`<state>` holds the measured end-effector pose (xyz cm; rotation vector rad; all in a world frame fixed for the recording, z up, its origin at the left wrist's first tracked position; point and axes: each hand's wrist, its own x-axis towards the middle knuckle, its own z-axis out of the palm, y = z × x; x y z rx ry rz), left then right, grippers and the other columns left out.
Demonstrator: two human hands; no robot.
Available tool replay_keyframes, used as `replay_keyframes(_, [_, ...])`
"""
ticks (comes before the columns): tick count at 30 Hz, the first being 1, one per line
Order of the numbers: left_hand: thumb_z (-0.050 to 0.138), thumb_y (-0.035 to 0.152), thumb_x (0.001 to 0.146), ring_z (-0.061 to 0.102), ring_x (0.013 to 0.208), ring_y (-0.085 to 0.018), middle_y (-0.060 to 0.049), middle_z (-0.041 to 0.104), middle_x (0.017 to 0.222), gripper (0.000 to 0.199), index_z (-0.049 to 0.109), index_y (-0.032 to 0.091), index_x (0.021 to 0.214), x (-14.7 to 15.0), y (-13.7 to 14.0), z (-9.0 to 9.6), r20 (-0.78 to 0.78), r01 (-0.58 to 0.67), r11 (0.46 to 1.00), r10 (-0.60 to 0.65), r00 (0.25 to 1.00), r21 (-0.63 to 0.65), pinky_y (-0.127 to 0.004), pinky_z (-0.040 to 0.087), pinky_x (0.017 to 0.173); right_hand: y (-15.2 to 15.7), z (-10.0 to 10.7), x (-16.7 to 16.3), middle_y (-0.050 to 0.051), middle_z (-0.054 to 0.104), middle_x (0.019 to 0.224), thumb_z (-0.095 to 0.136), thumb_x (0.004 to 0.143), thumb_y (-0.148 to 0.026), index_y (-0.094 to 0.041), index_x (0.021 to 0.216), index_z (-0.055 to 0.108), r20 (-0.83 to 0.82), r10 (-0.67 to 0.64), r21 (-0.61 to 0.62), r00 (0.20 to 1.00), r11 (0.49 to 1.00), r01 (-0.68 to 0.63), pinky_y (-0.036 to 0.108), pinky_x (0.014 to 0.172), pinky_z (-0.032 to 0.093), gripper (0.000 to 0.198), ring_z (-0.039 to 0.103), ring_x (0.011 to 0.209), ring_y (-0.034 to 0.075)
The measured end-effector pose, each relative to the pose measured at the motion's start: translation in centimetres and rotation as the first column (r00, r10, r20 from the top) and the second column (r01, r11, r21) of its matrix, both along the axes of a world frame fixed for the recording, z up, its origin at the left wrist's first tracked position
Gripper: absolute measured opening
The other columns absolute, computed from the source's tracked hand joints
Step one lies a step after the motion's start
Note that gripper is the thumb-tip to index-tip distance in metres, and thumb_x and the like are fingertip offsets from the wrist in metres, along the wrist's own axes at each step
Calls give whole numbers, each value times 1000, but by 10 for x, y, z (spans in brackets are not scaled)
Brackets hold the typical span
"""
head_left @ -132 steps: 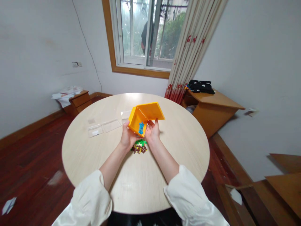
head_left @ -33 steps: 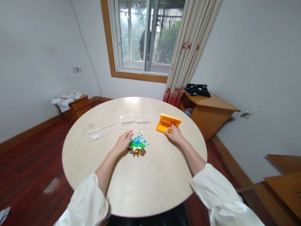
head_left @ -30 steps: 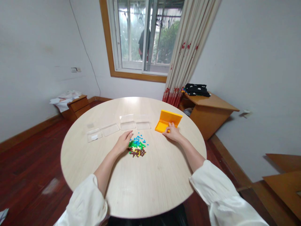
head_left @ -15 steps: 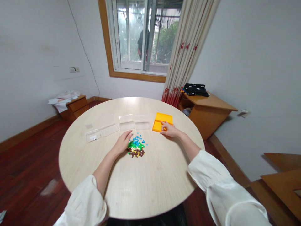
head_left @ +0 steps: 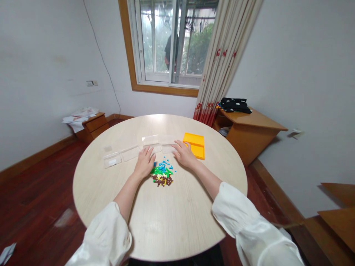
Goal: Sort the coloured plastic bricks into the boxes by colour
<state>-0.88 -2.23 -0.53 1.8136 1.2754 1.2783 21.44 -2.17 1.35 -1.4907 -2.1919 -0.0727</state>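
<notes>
A pile of small building bricks (head_left: pixel 162 172), blue, green, cream, yellow and brown, lies in the middle of the round table (head_left: pixel 166 221). My left hand (head_left: pixel 144 162) rests at the pile's left edge with its fingers apart, just in front of the clear boxes. Fingers spread, my right hand (head_left: pixel 184 153) is at the near edge of the rightmost clear plastic box (head_left: pixel 166 148), left of the open yellow case (head_left: pixel 198 149). Whether its fingertips touch the box I cannot tell. Neither hand shows anything held.
More clear plastic boxes with raised lids stand in a row to the left: one at the far left (head_left: pixel 113 160) with a white piece inside, then another (head_left: pixel 130 153). Behind the table are a curtain (head_left: pixel 219 59) and a wooden cabinet (head_left: pixel 244 133) with folded black cloth.
My right hand has left the yellow case and moved left to the clear boxes, its fingers spreading. The yellow case sits slightly turned. My left hand's fingers have spread.
</notes>
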Motion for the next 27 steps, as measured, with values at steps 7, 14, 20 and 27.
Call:
replay_keyframes(7, [43,43,83,43,119,-29,-13,53,118,47,55,20,122,-1,2,-7,-294,29,998,-14,956,49,-51,8,110,31,6,-30,17,41,139,35,83,-10,-15,139,33,-20,-162,-165,987,974,156,45,102,29,57,41,126,27])
replay_keyframes(14, [40,44,86,42,112,-29,-13,49,115,46,59,19,119,-1,3,-12,-373,12,993,32,927,114,-48,25,105,43,9,-33,17,44,134,32,82,-9,-21,143,25,43,-216,-257,976,941,219,48,94,35,63,53,113,31])
replay_keyframes(20, [33,41,90,42,111,-28,-15,46,117,49,53,15,126,-1,4,-15,-576,-5,985,104,811,171,-47,31,102,53,23,-36,15,40,135,39,79,-11,-21,144,20,131,-238,-365,962,891,270,43,91,41,68,53,113,29])
replay_keyframes(27, [33,41,90,41,114,-28,-16,45,120,49,51,14,128,0,5,-19,-607,-7,977,138,782,213,-48,31,102,42,21,-33,14,48,131,37,82,-11,-21,142,24,121,-223,-253,967,935,248,42,93,38,63,51,114,27])
